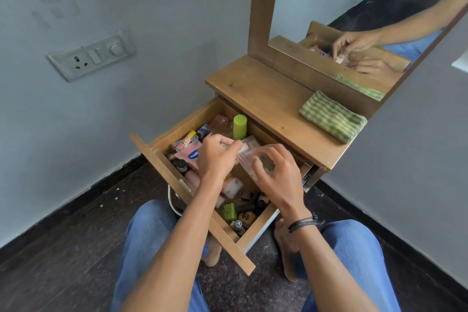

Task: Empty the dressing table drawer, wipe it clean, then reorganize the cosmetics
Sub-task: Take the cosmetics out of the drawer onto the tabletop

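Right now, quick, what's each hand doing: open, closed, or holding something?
Left hand: fingers pinch one end of the clear packet over the drawer.
Right hand: fingers curled round the same clear packet.

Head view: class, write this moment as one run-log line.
stage: emptying | drawer: open, cosmetics inside | left hand: pinches clear packet | right hand: grips same packet | green cloth: folded on tabletop

Above the drawer (184,120) full of cosmetics (192,156), the left hand (216,157) pinches a clear packet's (249,153) end and the right hand (276,172) curls round the other; a green checked cloth (333,119) lies on the surface (266,94).
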